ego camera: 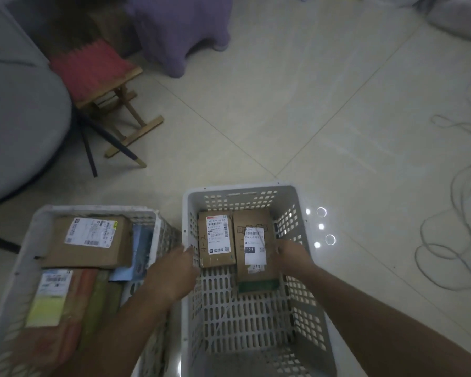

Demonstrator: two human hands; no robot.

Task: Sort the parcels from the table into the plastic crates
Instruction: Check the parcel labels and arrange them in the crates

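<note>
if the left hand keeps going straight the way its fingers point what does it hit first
Probably the smaller labelled box in the right crate: the left hand points up and right at its near left edge, though depth is unclear.

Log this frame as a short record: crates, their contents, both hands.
right crate: two brown parcels side by side at its far end
left crate: large brown parcel lying over other packets
left hand: at the smaller parcel; grip unclear
right hand: at the parcel marked 15H; grip unclear
floor: pale tiles
</note>
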